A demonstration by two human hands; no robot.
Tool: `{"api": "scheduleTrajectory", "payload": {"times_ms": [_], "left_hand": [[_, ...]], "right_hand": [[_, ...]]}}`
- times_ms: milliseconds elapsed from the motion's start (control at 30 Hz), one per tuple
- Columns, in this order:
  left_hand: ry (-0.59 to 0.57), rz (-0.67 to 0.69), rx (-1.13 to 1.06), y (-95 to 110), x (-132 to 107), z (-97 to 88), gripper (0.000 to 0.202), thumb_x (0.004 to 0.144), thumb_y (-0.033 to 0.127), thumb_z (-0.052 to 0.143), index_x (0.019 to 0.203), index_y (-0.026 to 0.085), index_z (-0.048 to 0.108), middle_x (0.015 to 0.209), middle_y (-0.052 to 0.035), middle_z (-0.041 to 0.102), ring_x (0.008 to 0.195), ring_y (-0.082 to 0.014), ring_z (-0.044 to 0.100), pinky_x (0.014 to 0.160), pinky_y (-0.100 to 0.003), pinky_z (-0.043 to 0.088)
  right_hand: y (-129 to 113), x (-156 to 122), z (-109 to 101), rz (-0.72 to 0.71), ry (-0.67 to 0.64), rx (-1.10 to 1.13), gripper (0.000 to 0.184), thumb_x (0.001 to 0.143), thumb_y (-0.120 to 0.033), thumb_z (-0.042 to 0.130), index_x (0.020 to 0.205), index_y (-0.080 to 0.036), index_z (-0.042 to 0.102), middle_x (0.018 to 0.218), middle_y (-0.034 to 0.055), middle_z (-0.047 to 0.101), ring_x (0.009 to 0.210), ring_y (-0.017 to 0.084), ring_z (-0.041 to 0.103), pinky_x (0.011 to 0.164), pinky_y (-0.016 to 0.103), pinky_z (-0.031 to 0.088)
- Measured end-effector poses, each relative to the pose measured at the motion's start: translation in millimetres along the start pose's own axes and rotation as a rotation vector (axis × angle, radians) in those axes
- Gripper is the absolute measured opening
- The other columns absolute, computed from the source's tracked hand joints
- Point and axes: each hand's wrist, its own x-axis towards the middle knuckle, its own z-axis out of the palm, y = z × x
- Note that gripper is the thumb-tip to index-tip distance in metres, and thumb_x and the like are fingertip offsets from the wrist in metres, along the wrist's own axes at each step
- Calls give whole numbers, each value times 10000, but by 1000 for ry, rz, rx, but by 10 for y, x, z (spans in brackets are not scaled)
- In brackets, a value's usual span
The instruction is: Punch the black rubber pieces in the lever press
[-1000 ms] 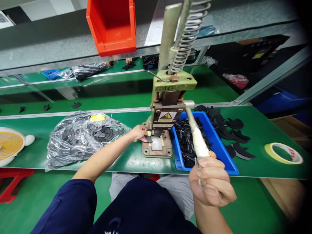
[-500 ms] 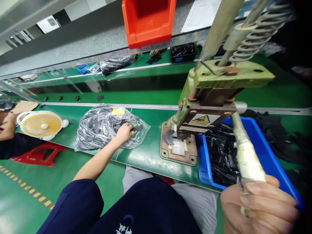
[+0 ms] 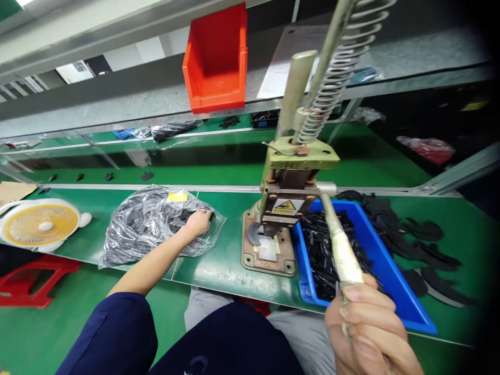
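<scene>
My right hand (image 3: 369,328) is wrapped round the lever handle (image 3: 344,245) of a green hand press (image 3: 289,192), whose grip is covered in pale tape. A dark grey curved piece (image 3: 254,233) lies on the press base under the punch, beside a pale plate (image 3: 267,248). Over on the left, my left hand (image 3: 198,223) reaches into the mouth of a clear plastic bag (image 3: 133,224) full of dark grey flat pieces. Its fingers are curled against dark pieces, and what they grip is partly hidden.
A blue bin (image 3: 394,281) of black parts stands right of the press, with loose dark curved pieces (image 3: 390,224) beyond it. An orange bin (image 3: 216,62) sits on the shelf above. A white and yellow fan (image 3: 42,225) lies at the left. Several small dark pieces (image 3: 147,176) line the rear green surface.
The view has shifted right, showing more of the loose pieces there. My left hand stays at the bag, its fingers more curled at the opening. My right hand keeps its hold on the lever.
</scene>
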Motion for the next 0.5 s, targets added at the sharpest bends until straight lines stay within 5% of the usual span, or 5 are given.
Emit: {"api": "scheduleTrajectory", "payload": {"times_ms": [200,367,500], "left_hand": [[114,-208,-183,-93,-296,-294,274,903,141,467,1032,112,706,984,-143,728,936,-247,683,880,-323,503],[355,-153,-619,317,-539,-651,210,876,306,598,950,183,751,955,-67,716,964,-217,644,876,-291,501],[101,-70,-1161,912,-359,-613,171,818,310,680,852,145,709,776,-27,689,723,-147,636,699,-235,518]], "right_hand": [[-43,-7,0,35,-20,-45,163,734,-181,497,587,-243,465,586,-25,537,574,197,534,655,536,522],[-60,-8,58,55,39,-19,198,789,-201,487,600,-243,447,589,-40,513,586,156,533,730,469,543],[-48,-98,-38,139,-10,24,199,792,-236,519,610,-241,439,637,-48,538,648,153,565,849,485,526]]}}
